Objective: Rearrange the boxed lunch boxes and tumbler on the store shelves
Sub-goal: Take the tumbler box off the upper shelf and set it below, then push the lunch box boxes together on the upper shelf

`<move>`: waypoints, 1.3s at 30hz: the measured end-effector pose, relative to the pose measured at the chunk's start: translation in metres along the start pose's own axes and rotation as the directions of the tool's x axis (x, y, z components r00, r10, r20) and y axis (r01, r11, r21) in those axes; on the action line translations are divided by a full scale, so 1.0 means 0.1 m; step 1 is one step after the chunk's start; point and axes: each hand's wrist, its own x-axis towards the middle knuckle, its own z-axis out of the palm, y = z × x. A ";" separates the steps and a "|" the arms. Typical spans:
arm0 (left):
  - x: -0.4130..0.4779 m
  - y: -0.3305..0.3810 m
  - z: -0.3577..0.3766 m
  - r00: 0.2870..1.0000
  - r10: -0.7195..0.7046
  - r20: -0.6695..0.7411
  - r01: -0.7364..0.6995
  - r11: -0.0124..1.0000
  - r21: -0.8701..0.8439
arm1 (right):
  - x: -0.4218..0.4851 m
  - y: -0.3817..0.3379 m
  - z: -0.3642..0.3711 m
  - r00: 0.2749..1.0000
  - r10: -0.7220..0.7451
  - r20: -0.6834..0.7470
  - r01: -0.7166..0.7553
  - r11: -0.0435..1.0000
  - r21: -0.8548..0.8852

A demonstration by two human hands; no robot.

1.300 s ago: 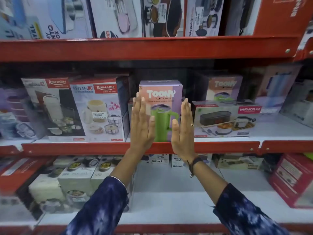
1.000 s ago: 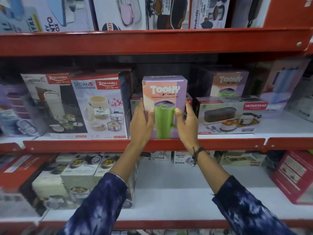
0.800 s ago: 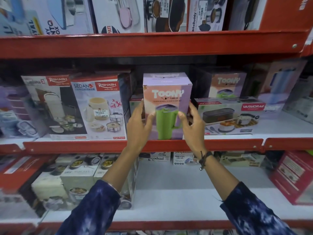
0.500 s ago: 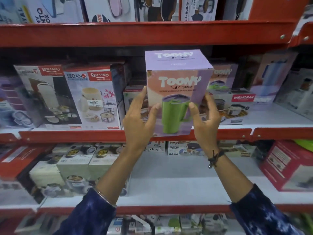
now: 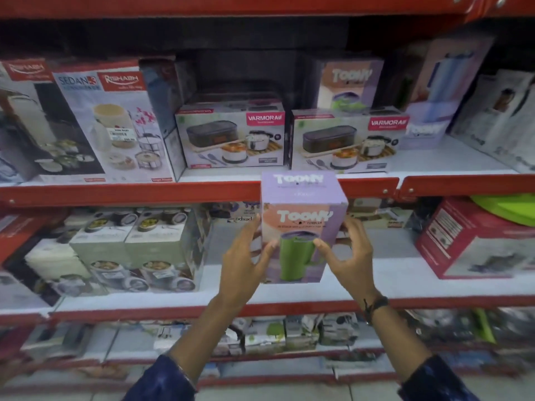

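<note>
A purple Toony tumbler box (image 5: 301,215) with a green tumbler pictured on it is held upright between both hands, in front of the lower shelf. My left hand (image 5: 241,264) presses its left side and my right hand (image 5: 348,256) grips its right side. On the shelf above, two Varmora lunch boxes (image 5: 231,137) (image 5: 344,140) stand side by side. A second Toony box (image 5: 348,82) stands behind the right one. Two Rishabh lunch box cartons (image 5: 115,123) stand at the left.
The red shelf edge (image 5: 144,193) runs across just behind the held box's top. On the lower shelf (image 5: 376,285) sit green-grey lunch box cartons (image 5: 136,250) at left and a red box (image 5: 474,238) at right. More boxes fill the bottom shelf.
Both hands closed on the Toony box, lifted it off the middle shelf and brought it down and out in front of the lower shelf. A Varmora box behind it is now exposed.
</note>
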 end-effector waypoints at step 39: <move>1.67 0.50 0.56 0.993 -0.003 -0.116 -0.001 0.999 -0.033 | 1.72 0.25 -0.61 0.941 0.110 -0.320 -0.138 0.988 -0.068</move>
